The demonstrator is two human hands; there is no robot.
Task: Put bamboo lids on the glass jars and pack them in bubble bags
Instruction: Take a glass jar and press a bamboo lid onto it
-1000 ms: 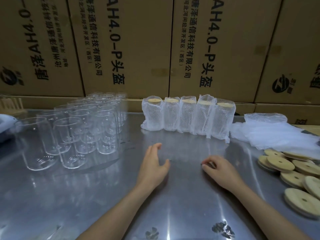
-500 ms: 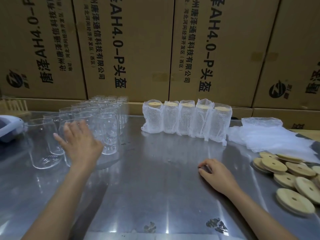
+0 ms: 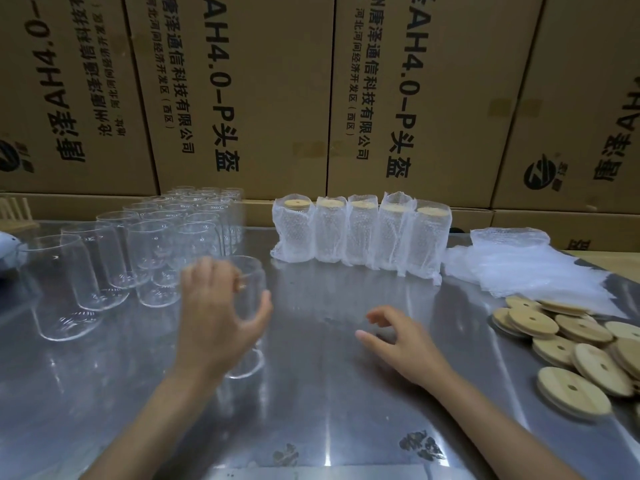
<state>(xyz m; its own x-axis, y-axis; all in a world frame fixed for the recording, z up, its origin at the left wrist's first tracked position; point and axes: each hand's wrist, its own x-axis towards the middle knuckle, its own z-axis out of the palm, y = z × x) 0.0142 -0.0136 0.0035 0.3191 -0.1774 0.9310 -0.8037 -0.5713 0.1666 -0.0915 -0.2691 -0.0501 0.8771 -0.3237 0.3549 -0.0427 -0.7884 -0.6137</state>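
Note:
My left hand (image 3: 220, 317) grips a clear glass jar (image 3: 250, 292) just above the metal table (image 3: 332, 410), left of centre. My right hand (image 3: 403, 341) hovers over the table to its right, fingers spread and loosely bent, holding nothing. Several empty glass jars (image 3: 145, 247) stand in a cluster at the back left. Round bamboo lids (image 3: 585, 355) lie in a loose pile at the right. Flat bubble bags (image 3: 526, 265) are stacked behind the lids. Several lidded jars wrapped in bubble bags (image 3: 360, 233) stand in a row at the back centre.
A wall of large cardboard boxes (image 3: 277, 98) with black print closes off the back of the table. A pale grey object (image 3: 8, 251) pokes in at the left edge. The table's front edge runs along the bottom of the view.
My left hand has taken a jar from the cluster and brought it right, toward the table's centre. My right hand has lifted off the table and opened its fingers.

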